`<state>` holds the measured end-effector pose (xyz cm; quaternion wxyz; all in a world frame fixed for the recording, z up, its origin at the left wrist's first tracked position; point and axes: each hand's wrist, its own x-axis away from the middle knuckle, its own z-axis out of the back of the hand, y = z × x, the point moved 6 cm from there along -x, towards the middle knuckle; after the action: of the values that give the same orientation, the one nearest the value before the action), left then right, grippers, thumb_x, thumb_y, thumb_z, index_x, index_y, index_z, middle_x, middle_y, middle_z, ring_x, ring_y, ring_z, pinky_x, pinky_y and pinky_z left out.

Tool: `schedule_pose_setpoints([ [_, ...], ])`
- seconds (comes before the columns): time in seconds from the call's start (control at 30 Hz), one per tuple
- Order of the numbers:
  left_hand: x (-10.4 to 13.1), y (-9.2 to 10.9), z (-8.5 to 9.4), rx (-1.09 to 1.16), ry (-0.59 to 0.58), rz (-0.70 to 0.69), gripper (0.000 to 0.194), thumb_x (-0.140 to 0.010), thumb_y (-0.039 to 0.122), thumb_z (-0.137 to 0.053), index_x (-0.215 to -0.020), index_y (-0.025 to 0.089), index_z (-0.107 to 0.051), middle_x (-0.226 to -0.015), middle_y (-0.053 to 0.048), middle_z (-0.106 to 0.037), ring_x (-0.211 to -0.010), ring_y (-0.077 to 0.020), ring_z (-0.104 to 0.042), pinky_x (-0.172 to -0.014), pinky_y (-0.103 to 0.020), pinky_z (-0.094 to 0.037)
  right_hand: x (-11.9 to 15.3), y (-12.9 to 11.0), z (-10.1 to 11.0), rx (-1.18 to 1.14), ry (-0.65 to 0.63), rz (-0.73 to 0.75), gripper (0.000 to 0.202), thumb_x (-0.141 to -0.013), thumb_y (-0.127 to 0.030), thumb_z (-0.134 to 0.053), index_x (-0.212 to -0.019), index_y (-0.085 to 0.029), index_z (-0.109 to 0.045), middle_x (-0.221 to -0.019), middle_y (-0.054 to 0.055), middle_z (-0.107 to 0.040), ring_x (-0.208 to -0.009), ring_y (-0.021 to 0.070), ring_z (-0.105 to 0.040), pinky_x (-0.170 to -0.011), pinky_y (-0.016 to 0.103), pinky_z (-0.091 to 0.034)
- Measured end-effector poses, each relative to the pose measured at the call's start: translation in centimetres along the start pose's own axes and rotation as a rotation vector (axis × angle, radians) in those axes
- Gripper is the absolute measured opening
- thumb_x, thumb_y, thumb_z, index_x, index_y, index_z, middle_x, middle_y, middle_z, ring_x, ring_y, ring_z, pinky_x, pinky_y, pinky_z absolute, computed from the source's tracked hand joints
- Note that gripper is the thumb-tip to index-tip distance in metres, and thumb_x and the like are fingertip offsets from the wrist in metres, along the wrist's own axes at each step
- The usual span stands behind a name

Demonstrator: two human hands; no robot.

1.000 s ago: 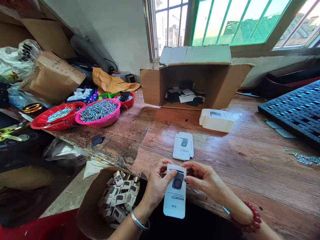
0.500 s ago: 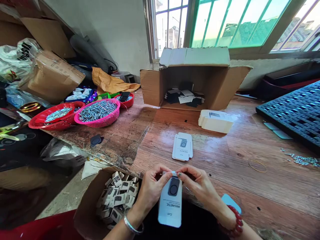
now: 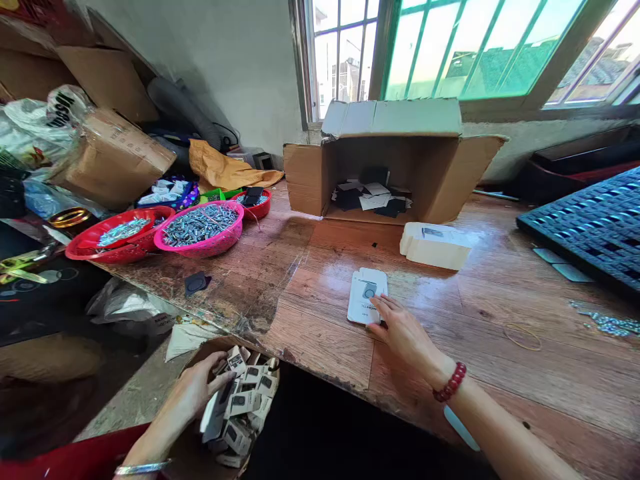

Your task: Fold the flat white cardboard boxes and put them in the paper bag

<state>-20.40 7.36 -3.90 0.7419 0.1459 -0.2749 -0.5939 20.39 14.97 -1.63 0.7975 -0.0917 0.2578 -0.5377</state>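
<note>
My left hand (image 3: 200,383) reaches into the cardboard carton at the table's edge, thumb and fingers apart. Just below its thumb a white packaging box (image 3: 214,415) lies tilted on several small printed boxes (image 3: 245,401). On the table, my right hand (image 3: 403,333) touches the right side of a flat white packaging box (image 3: 364,308) printed "MAGNETIC" with a picture of a dark device. Its fingers stretch over the face and the thumb lies by the lower edge. Whether that thumb goes under the box I cannot tell.
A stack of white flat boxes (image 3: 435,247) stands in front of an open cardboard box (image 3: 303,177) holding dark and white cards. Pink (image 3: 200,250) and red baskets (image 3: 80,250) of metal parts sit left. A black rack (image 3: 590,223) and a rubber band (image 3: 523,338) lie right.
Both hands have parted from the packaging box they held at the front. My left hand went down left to the carton; my right moved forward to the flat box on the table.
</note>
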Motion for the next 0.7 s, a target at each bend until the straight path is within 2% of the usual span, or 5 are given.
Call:
schedule_pose_setpoints([
  [0.1, 0.5, 3.4, -2.4, 0.441, -0.242, 0.043, 0.041, -0.071, 0.060, -0.069, -0.077, 0.019, -0.070, -0.082, -0.006, -0.076, -0.084, -0.0294, -0.071, -0.079, -0.038, -0.054, 0.1, -0.4, 0.4, -0.002, 0.020, 0.042, 0.020, -0.084, -0.014, -0.064, -0.102, -0.015, -0.073, -0.113, 0.019, -0.074, -0.109, 0.0365, -0.069, -0.091, 0.053, -0.057],
  [0.23, 1.8, 12.2, -5.9, 1.044, -0.516, 0.018, 0.048, -0.076, 0.061, -0.071, -0.082, 0.014, -0.072, -0.088, -0.011, -0.077, -0.084, -0.0248, -0.072, -0.086, -0.038, -0.054, 0.7, -1.6, 1.6, -0.006, 0.129, 0.075, 0.023, -0.097, -0.021, -0.049, -0.099, -0.018, -0.072, -0.109, 0.015, -0.075, -0.102, 0.0314, -0.072, -0.088, 0.049, -0.059],
  [0.4, 2.2, 20.0, -10.7, 1.547, -0.743, 0.149, 0.064, -0.089, 0.069, -0.047, -0.112, 0.013, -0.068, -0.103, -0.014, -0.076, -0.098, -0.0254, -0.071, -0.094, -0.039, -0.051, 4.2, -7.9, 3.7, -0.065, 0.401, 0.341, 0.023, -0.097, -0.011, -0.051, -0.114, -0.014, -0.065, -0.112, 0.015, -0.074, -0.107, 0.0259, -0.069, -0.091, 0.042, -0.059],
  [0.53, 2.3, 22.0, -12.4, 1.661, -0.775, 0.195, 0.077, -0.089, 0.075, -0.034, -0.098, 0.009, -0.072, -0.090, -0.014, -0.076, -0.088, -0.0237, -0.072, -0.086, -0.033, -0.054, 6.3, -11.7, 3.2, -0.141, 0.273, 0.453, 0.015, -0.094, -0.019, -0.061, -0.108, -0.017, -0.067, -0.106, 0.011, -0.076, -0.101, 0.0267, -0.068, -0.088, 0.044, -0.058],
  [0.7, 3.7, 21.9, -12.0, 1.547, -0.721, 0.123, 0.065, -0.088, 0.070, -0.047, -0.109, 0.014, -0.071, -0.089, -0.011, -0.076, -0.072, -0.0198, -0.070, -0.066, -0.029, -0.057, 4.3, -9.7, 4.1, -0.284, 0.304, 0.230, 0.023, -0.092, -0.023, -0.061, -0.114, -0.019, -0.064, -0.110, 0.012, -0.069, -0.103, 0.0278, -0.063, -0.086, 0.045, -0.057],
])
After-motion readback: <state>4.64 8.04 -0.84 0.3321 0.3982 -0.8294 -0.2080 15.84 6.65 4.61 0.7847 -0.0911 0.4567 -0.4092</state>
